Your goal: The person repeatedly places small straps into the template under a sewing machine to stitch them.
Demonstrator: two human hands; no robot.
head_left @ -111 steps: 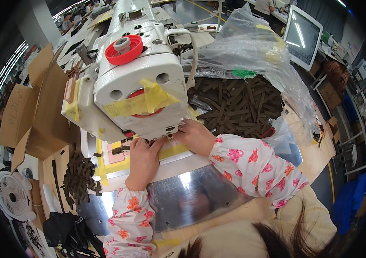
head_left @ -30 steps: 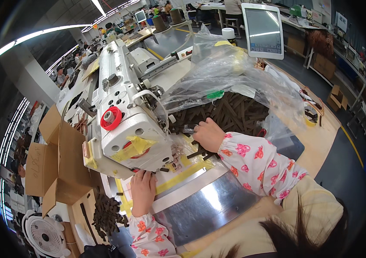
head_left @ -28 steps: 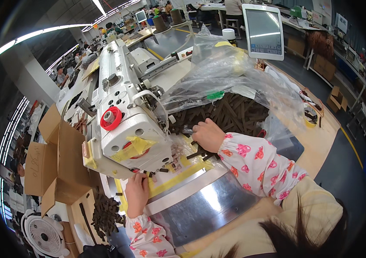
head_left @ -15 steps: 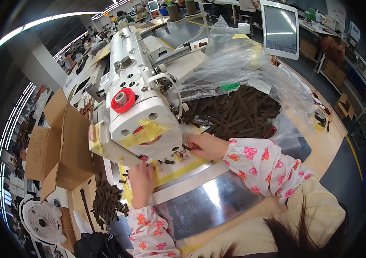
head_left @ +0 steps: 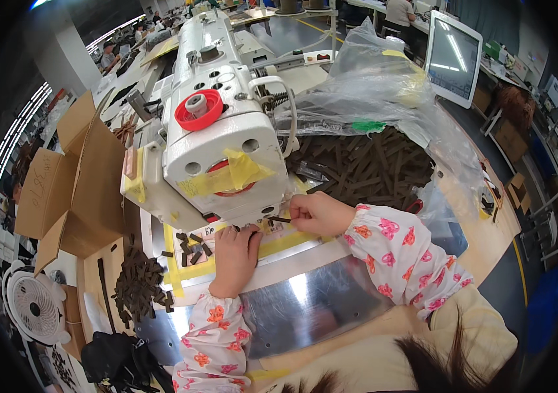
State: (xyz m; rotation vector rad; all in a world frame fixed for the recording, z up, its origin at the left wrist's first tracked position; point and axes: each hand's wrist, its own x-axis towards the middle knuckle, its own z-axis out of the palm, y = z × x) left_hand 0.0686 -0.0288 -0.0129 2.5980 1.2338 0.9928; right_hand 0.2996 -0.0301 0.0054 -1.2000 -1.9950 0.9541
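Note:
My right hand (head_left: 321, 213) pinches a short dark brown strip (head_left: 279, 219) beside the head of a white sewing machine (head_left: 230, 147). The strip's free end points left, over the yellow-taped work plate (head_left: 279, 249). Beneath the front of the machine head, my left hand (head_left: 234, 260) rests on that plate with its fingers bent together. A small dark spot shows at its fingertips; what they hold, if anything, is hidden. Several short dark pieces (head_left: 193, 247) lie on the plate to the left of this hand. The needle area is hidden behind the machine head.
A large heap of dark strips (head_left: 364, 167) lies right of the machine under clear plastic (head_left: 384, 85). Short cut pieces (head_left: 138, 281) are piled at left, near an open cardboard box (head_left: 95, 183) and a white fan (head_left: 35, 308). A tablet screen (head_left: 452, 59) stands at far right.
My left hand has moved right along the plate, uncovering short dark pieces at its left. My right hand still pinches the strip, now pointing left under the machine head. The head view has shifted.

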